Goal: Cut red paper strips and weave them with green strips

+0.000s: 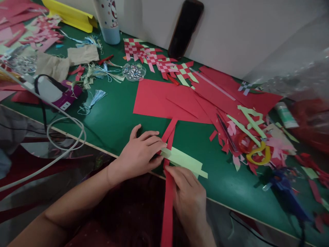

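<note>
Near the front edge of the green table, my left hand pinches pale green paper strips and a red strip where they cross. The green strips stick out to the right from under its fingertips. My right hand has thumb and finger closed on a long red paper strip, whose lower end hangs past the table edge towards me. Its upper part reaches up between the fingers to a red paper sheet. Exactly how the strips overlap is hidden under my left fingers.
Woven paper pieces and a dish of beads lie at the back, by a leaning phone and a cup. Yellow-handled scissors, paper scraps and a blue glue gun are at right. A white cable loops at left.
</note>
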### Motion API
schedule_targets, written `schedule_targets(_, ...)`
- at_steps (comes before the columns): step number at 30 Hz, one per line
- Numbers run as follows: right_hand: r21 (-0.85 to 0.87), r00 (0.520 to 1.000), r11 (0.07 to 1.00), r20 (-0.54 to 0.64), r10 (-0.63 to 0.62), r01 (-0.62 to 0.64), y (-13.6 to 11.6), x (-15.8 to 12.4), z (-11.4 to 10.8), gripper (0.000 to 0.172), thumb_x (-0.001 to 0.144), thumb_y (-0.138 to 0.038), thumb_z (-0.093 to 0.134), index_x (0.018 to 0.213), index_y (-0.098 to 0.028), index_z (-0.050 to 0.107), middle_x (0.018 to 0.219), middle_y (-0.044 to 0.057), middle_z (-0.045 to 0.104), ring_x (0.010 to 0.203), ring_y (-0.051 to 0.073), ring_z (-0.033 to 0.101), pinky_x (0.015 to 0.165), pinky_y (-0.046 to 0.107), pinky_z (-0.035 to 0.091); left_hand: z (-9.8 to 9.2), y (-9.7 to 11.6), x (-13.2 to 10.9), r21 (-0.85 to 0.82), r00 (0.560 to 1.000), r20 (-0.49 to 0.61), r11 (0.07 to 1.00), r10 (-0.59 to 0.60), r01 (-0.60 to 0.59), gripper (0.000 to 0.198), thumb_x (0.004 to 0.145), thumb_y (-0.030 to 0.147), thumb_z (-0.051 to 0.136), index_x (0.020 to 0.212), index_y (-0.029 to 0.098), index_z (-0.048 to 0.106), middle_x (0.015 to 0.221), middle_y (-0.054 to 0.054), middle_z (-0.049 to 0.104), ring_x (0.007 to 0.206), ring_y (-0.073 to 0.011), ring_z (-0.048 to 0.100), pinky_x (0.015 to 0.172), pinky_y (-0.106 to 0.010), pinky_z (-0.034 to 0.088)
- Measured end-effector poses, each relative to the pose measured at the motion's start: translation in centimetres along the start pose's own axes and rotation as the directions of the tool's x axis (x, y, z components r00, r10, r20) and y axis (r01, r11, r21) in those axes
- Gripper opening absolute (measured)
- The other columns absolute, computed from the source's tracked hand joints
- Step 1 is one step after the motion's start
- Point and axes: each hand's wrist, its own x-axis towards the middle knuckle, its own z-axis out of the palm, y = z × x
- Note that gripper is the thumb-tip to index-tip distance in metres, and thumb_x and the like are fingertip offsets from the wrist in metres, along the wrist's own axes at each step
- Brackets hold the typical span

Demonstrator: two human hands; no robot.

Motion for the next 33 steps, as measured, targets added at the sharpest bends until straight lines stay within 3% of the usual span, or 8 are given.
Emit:
schedule_targets(5, -0.047, 1.0, 0.999, -0.011, 0.015, -0.016, -0.1, 0.5, 0.6, 0.023, 0.092, -0.007, 0.056, 0.11, -0.014, 0.068, 0.102, 0.009, 0.075, 0.091, 0.02, 0.071, 0.085, 0.03, 0.052, -0.2, 0.0, 0.1, -0.022, 1.0, 0.018, 1.0, 0.008, -0.008, 0.021, 0.094, 0.015, 0.048, 0.107, 0.023, 0.062, 0.111, 0.0, 0.073, 0.127, -0.0236, 0.056, 0.115, -0.053, 0.015)
schedule_targets(11, -0.104, 0.995, 0.992, 0.049, 0.082, -0.077, -0.6, 1.7, 0.6, 0.019, 0.096, -0.016, 0.054, 0.106, -0.015, 0.07, 0.089, 0.005, 0.077, 0.075, 0.017, 0.071, 0.07, 0.026, 0.05, -0.1, -0.1, 0.1, -0.036, 1.0, 0.026, 0.999, -0.01, 0.011, 0.018, 0.092, 0.015, 0.052, 0.104, 0.024, 0.062, 0.109, 0.001, 0.073, 0.127, -0.0237, 0.056, 0.116, -0.054, 0.013)
schedule_targets(15, -0.157, 0.995, 0.985, 0.055, 0.088, -0.078, -0.7, 2.0, 0.5, 0.02, 0.096, -0.018, 0.053, 0.107, -0.016, 0.069, 0.091, 0.004, 0.078, 0.072, 0.016, 0.072, 0.066, 0.026, 0.048, 0.0, -0.2, 0.0, -0.049, 1.0, 0.021, 0.999, -0.014, 0.015, 0.021, 0.091, 0.015, 0.053, 0.106, 0.025, 0.062, 0.11, 0.0, 0.073, 0.128, -0.0232, 0.055, 0.117, -0.054, 0.012)
schedule_targets(20, -0.186, 0.998, 0.983, 0.059, 0.02, -0.009, -0.6, 1.5, 0.1, 0.022, 0.093, -0.013, 0.057, 0.113, -0.017, 0.066, 0.09, 0.002, 0.077, 0.072, 0.015, 0.071, 0.069, 0.026, 0.047, -0.2, -0.2, -0.1, -0.072, 0.999, 0.039, 0.997, -0.002, 0.005, 0.021, 0.092, 0.019, 0.052, 0.11, 0.024, 0.061, 0.113, -0.001, 0.072, 0.129, -0.0236, 0.054, 0.117, -0.054, 0.012)
schedule_targets(28, -0.179, 0.996, 0.982, 0.077, -0.043, 0.056, -1.1, 3.0, -1.3, 0.022, 0.096, -0.009, 0.049, 0.102, -0.014, 0.069, 0.082, 0.006, 0.071, 0.073, 0.017, 0.06, 0.07, 0.029, 0.045, -0.4, -0.2, -0.1, -0.077, 0.998, 0.057, 0.997, -0.01, 0.015, 0.024, 0.093, 0.02, 0.05, 0.116, 0.023, 0.059, 0.113, -0.003, 0.072, 0.13, -0.0236, 0.052, 0.118, -0.054, 0.011)
schedule_targets(33, -0.125, 0.998, 0.992, 0.06, -0.012, 0.02, 0.2, 3.9, -0.6, 0.014, 0.093, -0.013, 0.057, 0.095, -0.017, 0.07, 0.089, 0.008, 0.071, 0.084, 0.023, 0.055, 0.079, 0.036, 0.044, -0.5, -0.1, 0.0, -0.078, 0.998, 0.059, 0.997, -0.021, 0.026, 0.027, 0.091, 0.018, 0.05, 0.115, 0.024, 0.06, 0.111, -0.003, 0.072, 0.13, -0.0236, 0.052, 0.117, -0.055, 0.01)
